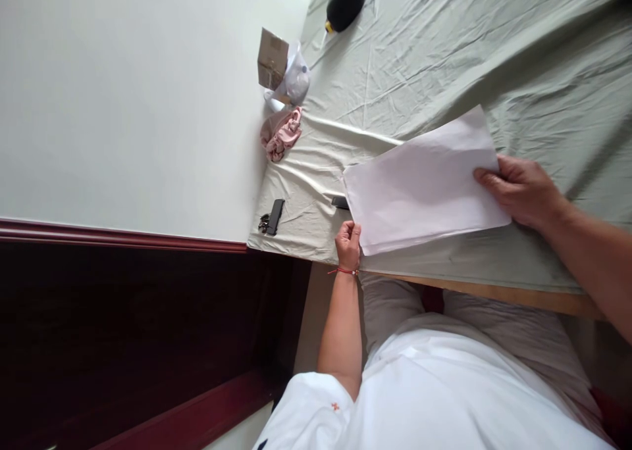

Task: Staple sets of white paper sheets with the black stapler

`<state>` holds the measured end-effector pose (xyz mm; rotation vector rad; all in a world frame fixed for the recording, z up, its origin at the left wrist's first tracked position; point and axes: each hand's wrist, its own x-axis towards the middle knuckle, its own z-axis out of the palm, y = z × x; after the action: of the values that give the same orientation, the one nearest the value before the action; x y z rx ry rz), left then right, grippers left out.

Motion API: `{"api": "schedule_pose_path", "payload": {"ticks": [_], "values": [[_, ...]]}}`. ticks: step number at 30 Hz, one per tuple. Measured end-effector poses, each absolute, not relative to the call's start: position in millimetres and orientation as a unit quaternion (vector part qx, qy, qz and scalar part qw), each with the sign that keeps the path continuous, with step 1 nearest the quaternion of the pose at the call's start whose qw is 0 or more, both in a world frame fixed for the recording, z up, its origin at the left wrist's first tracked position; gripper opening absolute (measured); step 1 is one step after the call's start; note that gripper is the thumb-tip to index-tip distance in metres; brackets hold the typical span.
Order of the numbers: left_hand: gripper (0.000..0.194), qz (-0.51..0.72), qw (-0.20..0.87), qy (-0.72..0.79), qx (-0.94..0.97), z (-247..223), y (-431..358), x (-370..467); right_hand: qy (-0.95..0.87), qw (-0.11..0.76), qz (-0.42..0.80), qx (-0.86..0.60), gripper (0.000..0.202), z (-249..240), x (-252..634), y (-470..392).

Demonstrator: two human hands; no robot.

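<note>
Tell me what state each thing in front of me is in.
White paper sheets: stacked, held by left hand and right hand
Pale green tablecloth: wrinkled
Pink fabric: crumpled
Brown cardboard box: can't tell if open
Small black object: partly hidden by sheets
Black yellow-tipped container: partly out of view
Translucent plastic bag: rumpled

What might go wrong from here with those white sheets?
The white sheets could fan out or crease: the left hand has them only near one corner, while the right hand grips the far side. Their left edge partly hides a dark object, which a sweep might knock. The cloth is wrinkled, so a low slide could snag or drag it.
</note>
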<state>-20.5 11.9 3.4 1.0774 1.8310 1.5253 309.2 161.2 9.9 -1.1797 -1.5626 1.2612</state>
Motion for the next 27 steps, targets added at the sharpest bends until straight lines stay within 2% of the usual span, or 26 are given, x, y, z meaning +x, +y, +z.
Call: {"api": "schedule_pose_path", "payload": {"ticks": [4,7,9,13,15,20,24,27], "values": [[0.034,0.527,0.259,0.685,0.432,5.9,11.8,-20.1,-0.577,0.423,0.525,-0.460,0.027,9.1,307.8,161.8],[0.044,0.523,0.209,0.709,0.424,5.4,13.5,-20.6,-0.581,0.429,0.510,-0.467,0.025,9.4,306.8,161.3],[0.048,0.528,0.212,0.705,0.423,5.9,12.7,-20.3,-0.572,0.437,0.506,-0.474,0.024,11.5,306.1,160.6],[0.037,0.510,0.284,0.670,0.459,8.5,9.4,-18.6,-0.521,0.457,0.527,-0.492,0.019,19.4,304.3,159.1],[0.035,0.499,0.279,0.675,0.466,8.6,9.8,-18.1,-0.511,0.463,0.528,-0.495,0.017,22.0,303.6,158.7],[0.050,0.507,0.215,0.705,0.448,6.8,12.7,-18.3,-0.524,0.468,0.521,-0.485,0.019,17.9,304.1,160.2],[0.045,0.506,0.291,0.686,0.434,7.9,9.3,-18.4,-0.517,0.475,0.518,-0.488,0.022,11.8,305.5,162.5],[0.043,0.497,0.285,0.688,0.444,8.7,8.7,-17.8,-0.529,0.469,0.509,-0.491,0.023,10.5,306.2,162.9]]}}
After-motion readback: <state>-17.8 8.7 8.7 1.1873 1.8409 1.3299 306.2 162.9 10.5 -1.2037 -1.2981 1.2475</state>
